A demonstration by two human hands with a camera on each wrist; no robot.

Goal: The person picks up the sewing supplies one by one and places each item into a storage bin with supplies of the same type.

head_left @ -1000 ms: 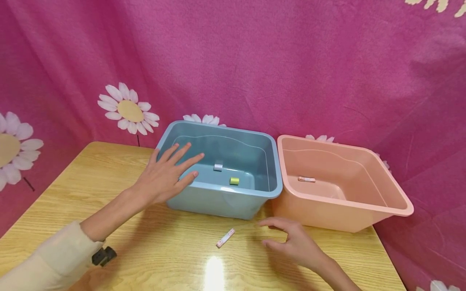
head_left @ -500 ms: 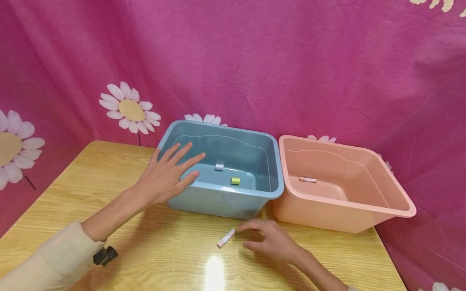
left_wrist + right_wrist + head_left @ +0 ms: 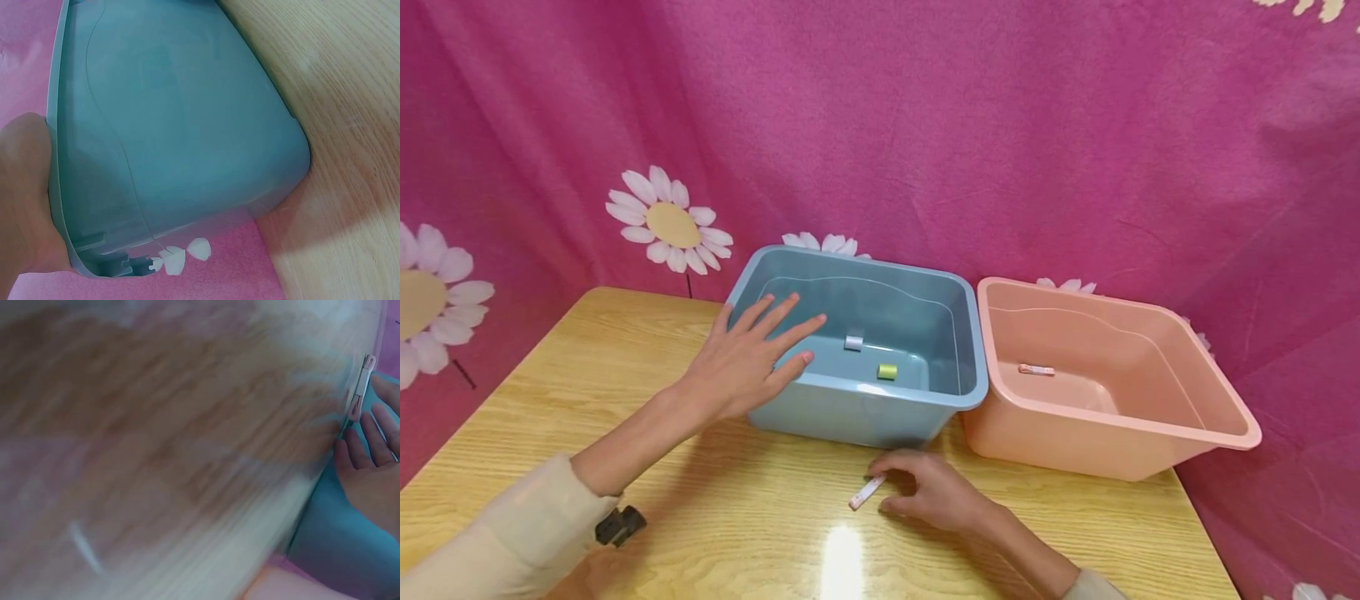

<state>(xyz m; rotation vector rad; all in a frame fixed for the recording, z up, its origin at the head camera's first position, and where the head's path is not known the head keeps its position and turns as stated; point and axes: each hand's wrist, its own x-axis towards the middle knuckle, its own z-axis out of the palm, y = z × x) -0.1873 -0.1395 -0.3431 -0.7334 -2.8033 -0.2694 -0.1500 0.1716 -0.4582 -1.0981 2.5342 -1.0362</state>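
My left hand (image 3: 737,362) rests at the near-left rim of the blue bin (image 3: 850,417), its fingers spread over the opening. In the left wrist view, part of that hand lies against the bin's rim. On the table in front of the bin lies a small folded pink bundle (image 3: 863,495) with a white band round its middle. My right hand (image 3: 932,493) is right at the bundle, index finger and thumb bent either side of its far end. The right wrist view shows the fingers close to the bundle (image 3: 362,387), with no firm grip visible.
A silver roll (image 3: 853,342) and a yellow-green roll (image 3: 887,372) lie inside the blue bin. To its right stands a pink bin (image 3: 1075,446) holding a similar banded bundle (image 3: 1036,369). A magenta flowered cloth (image 3: 925,125) hangs behind the wooden table (image 3: 760,533).
My right hand has moved left across the table to the pink bundle, now covering its far end. The left hand has kept its place on the blue bin.
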